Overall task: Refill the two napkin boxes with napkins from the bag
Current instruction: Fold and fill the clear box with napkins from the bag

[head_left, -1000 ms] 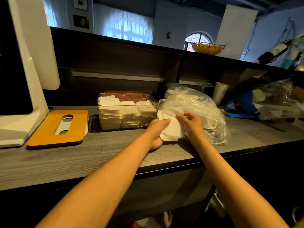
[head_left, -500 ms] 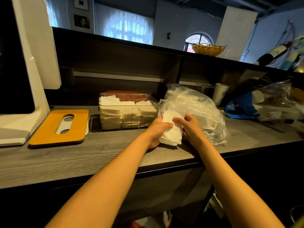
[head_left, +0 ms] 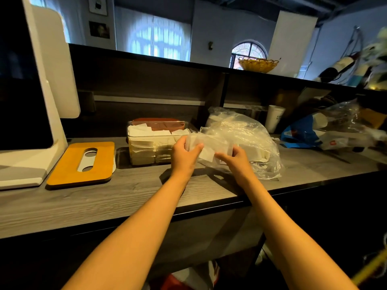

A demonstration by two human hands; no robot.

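at the far left of the frame a white stand rises from the counter, its dark screen cut off by the edge. just right of it, lower left, lies an orange lid with a slotted opening, flat on the counter. centre frame sits the clear box, its long axis running left to right, already stacked with napkins nearly to the rim; something reddish behind it could be the second box, but it is mostly hidden and i cannot tell.

the left hand is just right of the box, touching or almost touching its right end, fingers curled round a wad of napkins. the right hand holds the same wad from the other side, thumb and fingers pinching it at the mouth of the bag, which slumps centre right. so the box lies to the left of both hands, and the left hand is the nearer one; the next move would likely be a short carry leftward and down into the box.

the wad is blurred, so its count and fold are unclear, and the plastic hides how many napkins are left in the bag. a paper cup stands behind the bag, and clutter at far right is smeared and cut off.
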